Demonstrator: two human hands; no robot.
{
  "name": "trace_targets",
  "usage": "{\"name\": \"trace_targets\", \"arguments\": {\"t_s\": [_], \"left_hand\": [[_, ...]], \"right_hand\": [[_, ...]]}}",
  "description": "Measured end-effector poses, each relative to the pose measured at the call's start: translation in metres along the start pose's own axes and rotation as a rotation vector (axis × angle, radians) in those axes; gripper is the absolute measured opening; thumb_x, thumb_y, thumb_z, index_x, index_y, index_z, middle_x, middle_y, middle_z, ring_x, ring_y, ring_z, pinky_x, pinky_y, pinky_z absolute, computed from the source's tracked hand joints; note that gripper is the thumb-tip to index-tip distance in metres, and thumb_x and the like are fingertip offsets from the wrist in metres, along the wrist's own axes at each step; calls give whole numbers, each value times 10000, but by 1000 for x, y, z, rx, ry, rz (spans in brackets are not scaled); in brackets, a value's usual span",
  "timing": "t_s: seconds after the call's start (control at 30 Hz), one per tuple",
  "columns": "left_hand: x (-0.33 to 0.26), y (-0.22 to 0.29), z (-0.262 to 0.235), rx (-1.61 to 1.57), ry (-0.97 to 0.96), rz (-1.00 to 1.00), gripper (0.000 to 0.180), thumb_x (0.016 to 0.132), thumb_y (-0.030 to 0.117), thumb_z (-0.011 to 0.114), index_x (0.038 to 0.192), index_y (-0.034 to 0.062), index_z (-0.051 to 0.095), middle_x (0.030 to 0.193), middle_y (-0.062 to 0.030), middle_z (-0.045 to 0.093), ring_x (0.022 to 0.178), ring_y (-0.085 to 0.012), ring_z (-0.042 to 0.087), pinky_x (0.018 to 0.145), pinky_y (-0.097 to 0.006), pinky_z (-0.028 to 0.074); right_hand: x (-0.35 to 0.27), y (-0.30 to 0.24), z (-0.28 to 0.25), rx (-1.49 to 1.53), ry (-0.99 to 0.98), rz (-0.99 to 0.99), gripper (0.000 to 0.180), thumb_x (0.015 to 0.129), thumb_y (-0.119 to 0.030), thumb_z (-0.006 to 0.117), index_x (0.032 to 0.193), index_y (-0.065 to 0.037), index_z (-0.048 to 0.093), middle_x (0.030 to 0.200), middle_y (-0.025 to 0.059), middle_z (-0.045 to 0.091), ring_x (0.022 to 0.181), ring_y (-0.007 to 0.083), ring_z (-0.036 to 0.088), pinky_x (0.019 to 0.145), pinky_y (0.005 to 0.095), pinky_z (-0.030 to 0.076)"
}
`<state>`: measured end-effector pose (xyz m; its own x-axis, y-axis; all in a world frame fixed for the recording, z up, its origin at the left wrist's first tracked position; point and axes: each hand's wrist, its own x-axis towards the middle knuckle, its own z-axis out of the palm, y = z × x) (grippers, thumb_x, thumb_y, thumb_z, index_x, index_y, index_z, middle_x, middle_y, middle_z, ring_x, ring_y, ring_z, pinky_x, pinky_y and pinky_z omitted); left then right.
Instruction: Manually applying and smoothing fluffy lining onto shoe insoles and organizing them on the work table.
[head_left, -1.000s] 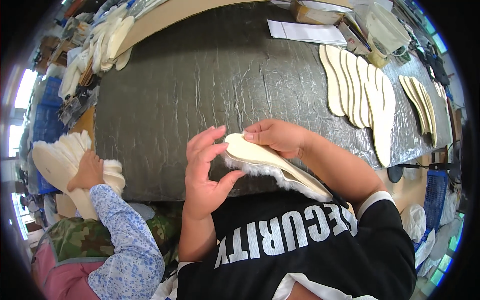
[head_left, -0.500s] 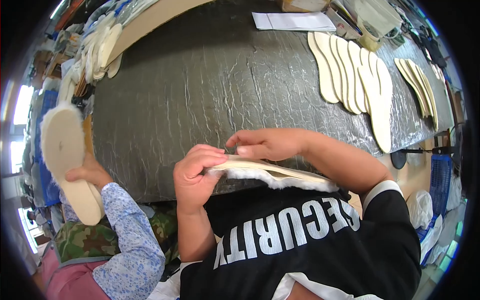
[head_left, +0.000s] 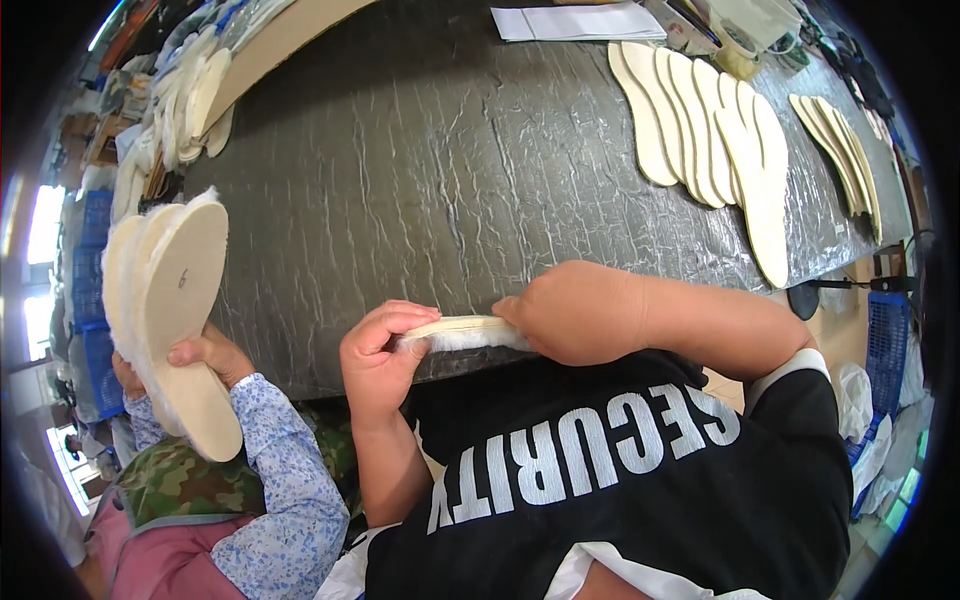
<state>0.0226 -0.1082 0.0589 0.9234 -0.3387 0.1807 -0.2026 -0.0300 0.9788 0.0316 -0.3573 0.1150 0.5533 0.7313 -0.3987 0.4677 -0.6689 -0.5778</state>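
A cream insole (head_left: 470, 328) with white fleece on its lower side lies edge-on between my hands, at the table's near edge. My left hand (head_left: 385, 350) is closed on its left end, thumb below and fingers on top. Around its right part my right hand (head_left: 575, 312) is closed, the back of the hand hiding that end. At the left, a co-worker's hand (head_left: 212, 355) grips several fleece-edged insoles (head_left: 185, 285), held upright.
A dark, wrinkled plastic-covered table (head_left: 400, 180) spreads ahead. Overlapping cream insoles (head_left: 690, 120) lie at the right, with another fanned group (head_left: 840, 160) beyond them. White paper (head_left: 580, 22) and a clear container (head_left: 750, 20) are at the back. More insoles (head_left: 205, 100) are piled far left.
My right hand has come down onto the insole and closed around it; the layers, parted before, now lie together. The co-worker's insoles have turned and moved right.
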Motion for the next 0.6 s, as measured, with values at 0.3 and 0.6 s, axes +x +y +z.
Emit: {"name": "trace_targets", "arguments": {"t_s": [0.3, 0.6], "left_hand": [[9, 25, 12, 637, -142, 213, 227, 651, 125, 767, 859, 68, 698, 858, -51, 690, 895, -235, 635, 910, -428, 374], [-1, 17, 8, 662, 41, 313, 120, 703, 87, 744, 804, 90, 679, 823, -30, 697, 830, -221, 648, 871, -407, 367]], "right_hand": [[2, 0, -4, -73, -23, -55, 279, 833, -177, 611, 1031, 15, 570, 748, 206, 647, 742, 395, 647, 675, 468, 499], [-25, 9, -5, -197, 178, 79, 436, 751, -433, 707, 916, -45, 597, 660, 113, 626, 709, 324, 648, 724, 430, 496]]}}
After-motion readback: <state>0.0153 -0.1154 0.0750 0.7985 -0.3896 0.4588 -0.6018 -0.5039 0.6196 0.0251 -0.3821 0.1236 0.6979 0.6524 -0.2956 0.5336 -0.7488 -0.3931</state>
